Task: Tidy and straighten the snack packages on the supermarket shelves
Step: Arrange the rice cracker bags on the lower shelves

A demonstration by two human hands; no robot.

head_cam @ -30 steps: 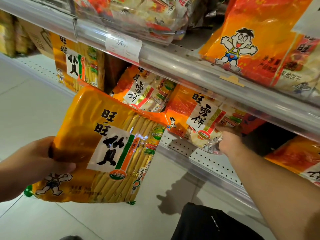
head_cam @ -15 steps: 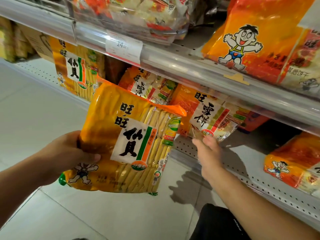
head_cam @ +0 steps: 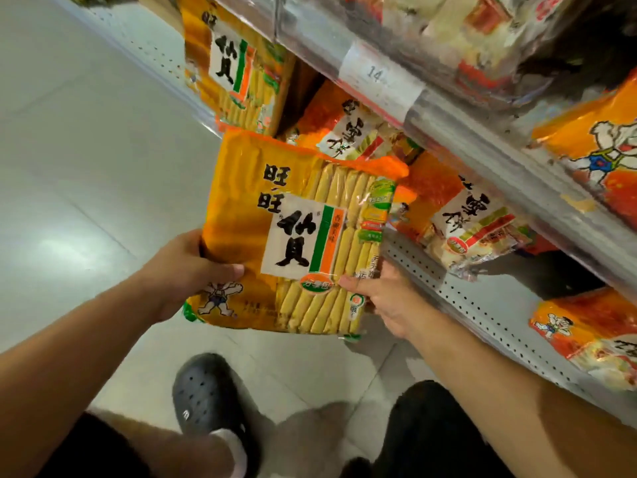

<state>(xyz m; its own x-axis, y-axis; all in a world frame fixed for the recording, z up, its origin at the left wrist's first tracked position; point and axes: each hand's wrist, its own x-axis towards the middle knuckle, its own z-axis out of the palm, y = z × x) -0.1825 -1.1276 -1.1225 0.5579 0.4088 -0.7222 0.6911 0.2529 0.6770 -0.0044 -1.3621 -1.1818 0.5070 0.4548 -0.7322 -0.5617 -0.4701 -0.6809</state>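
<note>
Both hands are gripping one yellow-orange cracker bag [head_cam: 296,232] in front of the shelving: the left hand [head_cam: 182,270] is clasping its left edge, thumb across the front, and the right hand [head_cam: 386,298] is pinching its lower right corner. The bag is facing the camera upright — white label panel, green and orange stripes, pale cracker sticks showing through a clear window. Below, a black clog [head_cam: 206,401] is standing on the tiled floor. Behind the bag, orange snack packs [head_cam: 462,215] are leaning untidily on the perforated lower shelf [head_cam: 482,305] — a matching yellow bag [head_cam: 238,63] is standing farther left.
</note>
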